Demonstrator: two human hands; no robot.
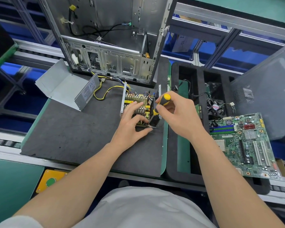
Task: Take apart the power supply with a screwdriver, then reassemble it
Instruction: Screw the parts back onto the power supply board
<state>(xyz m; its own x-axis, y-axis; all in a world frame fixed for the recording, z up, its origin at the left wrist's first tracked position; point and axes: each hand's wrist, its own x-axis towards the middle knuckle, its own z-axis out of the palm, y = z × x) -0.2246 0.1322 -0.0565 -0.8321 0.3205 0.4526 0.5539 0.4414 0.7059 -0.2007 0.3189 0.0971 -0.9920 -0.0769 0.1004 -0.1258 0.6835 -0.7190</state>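
The opened power supply sits on the dark foam mat, its heat sinks and yellow parts exposed. Its grey metal cover lies to the left, open side up. My left hand rests on the power supply's board, fingers spread over the components and thumb at the near edge. My right hand grips a yellow-and-black screwdriver, whose tip points down into the supply's right side by the black fan wall.
An empty computer case stands behind the mat, with yellow and black cables running to the power supply. To the right are a black foam tray holding a cooling fan, a green motherboard and a grey side panel.
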